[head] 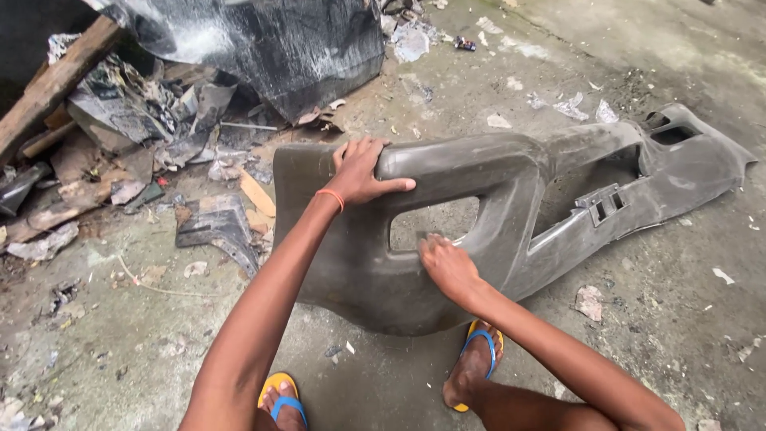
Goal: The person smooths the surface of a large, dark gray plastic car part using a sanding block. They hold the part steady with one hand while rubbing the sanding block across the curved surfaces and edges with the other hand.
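Dirty concrete floor (120, 351), scrap heap (136, 128) at upper left. Grey plastic vehicle trim panel (511, 199) stands on edge on floor, by the feet. Left hand (361, 172): grip closed over panel's top edge. Right hand (447, 267): pressed against panel face below cut-out; grip unclear.

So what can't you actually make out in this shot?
- Head view: whatever the right hand presses on the grey plastic panel is covered by the fingers, which are blurred.
- The panel's back face is turned away from the camera.
- Left hand fingertips curl over the panel's top edge, out of sight.
- The small bits in the rubble pile are too jumbled to name.
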